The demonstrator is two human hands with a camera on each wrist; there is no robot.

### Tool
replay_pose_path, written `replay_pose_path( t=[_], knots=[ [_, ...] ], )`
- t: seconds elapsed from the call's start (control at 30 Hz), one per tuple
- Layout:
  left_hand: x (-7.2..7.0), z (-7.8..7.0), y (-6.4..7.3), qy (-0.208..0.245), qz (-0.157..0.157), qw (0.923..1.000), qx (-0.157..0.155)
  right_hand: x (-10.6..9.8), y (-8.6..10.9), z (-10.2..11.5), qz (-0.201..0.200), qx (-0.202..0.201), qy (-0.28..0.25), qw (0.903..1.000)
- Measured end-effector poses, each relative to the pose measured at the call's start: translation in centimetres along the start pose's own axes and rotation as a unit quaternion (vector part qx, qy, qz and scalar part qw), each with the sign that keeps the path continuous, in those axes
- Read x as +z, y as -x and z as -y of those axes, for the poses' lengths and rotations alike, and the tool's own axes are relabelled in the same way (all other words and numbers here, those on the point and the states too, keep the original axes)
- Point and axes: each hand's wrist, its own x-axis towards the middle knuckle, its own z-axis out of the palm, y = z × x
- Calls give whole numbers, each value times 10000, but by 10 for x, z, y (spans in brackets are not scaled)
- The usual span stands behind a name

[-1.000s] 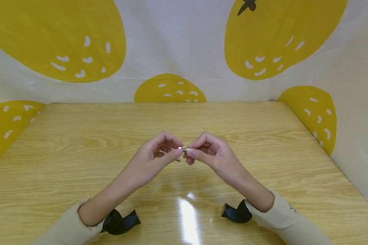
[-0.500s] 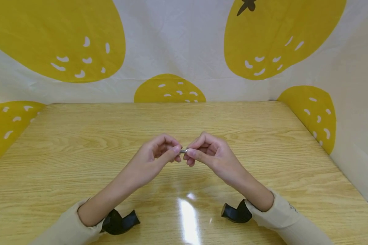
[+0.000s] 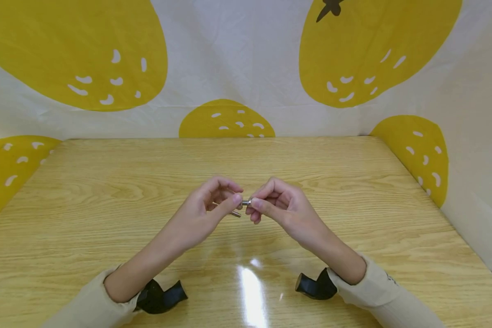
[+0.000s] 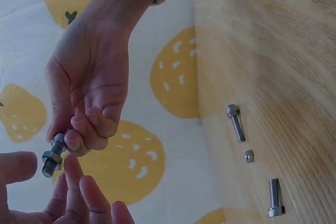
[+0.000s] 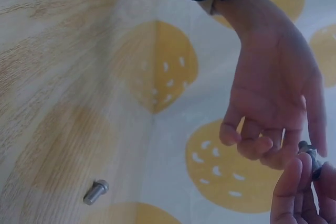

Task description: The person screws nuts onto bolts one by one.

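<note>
We are counting one held bolt (image 4: 54,147) with one fitted nut (image 4: 51,158) on its shaft, hanging above the table (image 3: 106,182) between our two hands. Our right hand (image 3: 289,207) is pinching its head between thumb and finger. Our left hand (image 3: 200,214) is spreading thumb and fingertips either side of the nut, a gap showing at the thumb; we are not able to tell whether a finger is touching. On the wood, two loose bolts (image 4: 274,199) and one loose nut (image 4: 249,156) are lying apart; whether the single side bolt (image 5: 95,192) is repeating one, we are not able to tell. One metal shaft (image 3: 236,214) is showing partly, our left hand covering the rest. Behind, a white cloth (image 3: 229,54) is bearing five yellow fruits (image 3: 225,119); two black wrist mounts (image 3: 164,297) are jutting from our sleeves (image 3: 94,298).
</note>
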Motion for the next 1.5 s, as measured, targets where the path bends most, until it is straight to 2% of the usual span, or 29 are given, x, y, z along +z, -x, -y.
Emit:
replay_pose_path(
  t=[0.13, 0.37, 0.5, 0.73, 0.83, 1.1, 1.23, 1.33, 1.5],
  knots=[
    [0, 1, -1, 282, 199, 9992, -204, 0, 0, 0, -14, 20, 26, 10000],
    [0, 0, 1, 106, -15, 9998, 186, 0, 0, 0, -47, 49, 19, 10000],
    [0, 1, 0, 70, -78, 9997, 210, 1, 0, 0, -37, 90, -26, 9999],
    [-1, 0, -1, 174, 204, 9993, -255, 2, 0, 0, -52, 63, -6, 10000],
    [-1, 0, 0, 276, 245, 9988, -319, 3, -1, 0, -41, 46, -35, 10000],
    [-1, -1, 1, 92, -20, 9999, 73, 3, -1, 0, -63, 101, -76, 9999],
    [-2, 0, 0, 91, -27, 9999, 102, 4, -1, 0, -40, 122, -75, 9999],
    [-3, 1, -1, 63, 94, 9999, -89, 5, -2, 0, -36, 139, -38, 9999],
    [-3, 2, -2, 273, 264, 9987, -326, 6, -3, 0, -27, 142, 8, 9999]
  ],
)
